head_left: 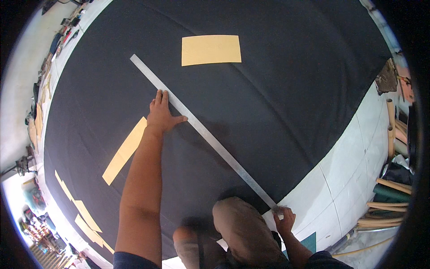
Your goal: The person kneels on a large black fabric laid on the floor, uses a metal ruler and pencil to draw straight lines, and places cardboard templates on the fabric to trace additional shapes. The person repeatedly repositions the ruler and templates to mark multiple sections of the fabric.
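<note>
Running diagonally from upper left toward lower right of the frame, the metal straightedge (210,138) lies on black cloth (286,76); your left hand (162,114), thumb spread wide, touches its upper half; your right hand (285,221) curls at its lower end, grip unclear.

No lettering or numbers can be read.

Short sleeves (136,261) in dark navy cloth, with plain brownish-grey legwear (239,222) below
</note>
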`<action>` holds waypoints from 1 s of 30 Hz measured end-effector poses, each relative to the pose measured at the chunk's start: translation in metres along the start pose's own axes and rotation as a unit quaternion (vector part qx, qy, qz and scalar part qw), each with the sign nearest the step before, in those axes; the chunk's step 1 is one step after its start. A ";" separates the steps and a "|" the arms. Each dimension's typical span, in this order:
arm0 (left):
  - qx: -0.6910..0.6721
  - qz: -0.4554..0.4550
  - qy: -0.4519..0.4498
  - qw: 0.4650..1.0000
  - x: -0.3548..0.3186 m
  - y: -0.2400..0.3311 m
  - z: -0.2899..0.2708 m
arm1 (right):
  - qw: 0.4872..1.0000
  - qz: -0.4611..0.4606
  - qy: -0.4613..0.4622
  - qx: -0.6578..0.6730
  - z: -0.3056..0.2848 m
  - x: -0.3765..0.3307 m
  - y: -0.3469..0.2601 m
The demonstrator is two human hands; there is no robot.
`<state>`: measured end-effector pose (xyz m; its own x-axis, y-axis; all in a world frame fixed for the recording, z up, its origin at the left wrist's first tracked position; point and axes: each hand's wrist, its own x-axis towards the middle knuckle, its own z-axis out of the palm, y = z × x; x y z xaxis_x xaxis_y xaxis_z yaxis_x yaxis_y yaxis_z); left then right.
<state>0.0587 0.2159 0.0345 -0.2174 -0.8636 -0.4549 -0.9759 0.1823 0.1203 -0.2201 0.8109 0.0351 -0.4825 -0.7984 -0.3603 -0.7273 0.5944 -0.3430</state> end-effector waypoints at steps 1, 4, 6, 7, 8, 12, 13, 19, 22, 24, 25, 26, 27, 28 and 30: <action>-0.001 -0.004 -0.005 1.000 0.000 0.003 -0.002 | 1.000 0.005 0.001 -0.009 0.001 0.001 0.001; -0.002 -0.015 -0.009 1.000 0.002 0.005 -0.004 | 1.000 0.002 -0.010 -0.022 0.003 0.003 0.003; -0.001 -0.014 -0.003 1.000 0.003 0.006 -0.004 | 1.000 0.004 -0.015 -0.018 0.003 0.004 0.006; -0.013 -0.006 0.006 1.000 0.003 0.003 -0.003 | 1.000 0.009 -0.015 -0.012 0.001 0.005 0.003; -0.025 0.003 0.014 1.000 0.002 0.000 -0.002 | 1.000 0.015 -0.014 -0.005 0.000 0.006 0.001; -0.030 0.013 0.022 0.999 0.005 -0.004 0.002 | 0.999 0.024 -0.032 0.001 0.000 0.005 0.003; -0.022 0.007 0.017 1.000 0.006 -0.003 0.002 | 0.999 0.022 -0.031 -0.003 -0.001 0.005 0.003; -0.010 0.038 0.007 0.999 0.026 -0.022 0.025 | 1.000 -0.019 -0.009 -0.002 -0.003 0.008 0.004; -0.074 0.066 -0.030 0.995 0.024 -0.016 0.016 | 1.000 -0.018 -0.010 0.004 -0.005 0.013 0.002; -0.008 0.069 0.030 0.997 0.029 -0.037 0.031 | 0.998 -0.027 -0.034 0.039 -0.007 0.018 0.007; 0.018 0.068 0.035 0.997 0.030 -0.038 0.038 | 0.999 -0.029 -0.028 0.016 -0.008 0.019 0.004; 0.045 0.065 0.047 0.996 0.031 -0.038 0.040 | 0.999 -0.014 -0.037 0.009 -0.008 0.016 0.004; 0.073 0.063 0.062 0.993 0.035 -0.036 0.041 | 0.999 -0.011 -0.029 0.023 -0.006 0.014 0.006; 0.060 0.066 0.056 0.994 0.036 -0.035 0.041 | 0.999 -0.011 -0.021 0.038 -0.004 0.014 0.006; 0.037 0.069 0.045 0.996 0.037 -0.039 0.043 | 0.999 -0.010 -0.024 0.039 -0.003 0.012 0.007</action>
<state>0.0881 0.1965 -0.0249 -0.3498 -0.8662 -0.3568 -0.9365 0.3332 0.1093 -0.2322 0.8051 0.0316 -0.4434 -0.8051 -0.3940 -0.6952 0.5864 -0.4158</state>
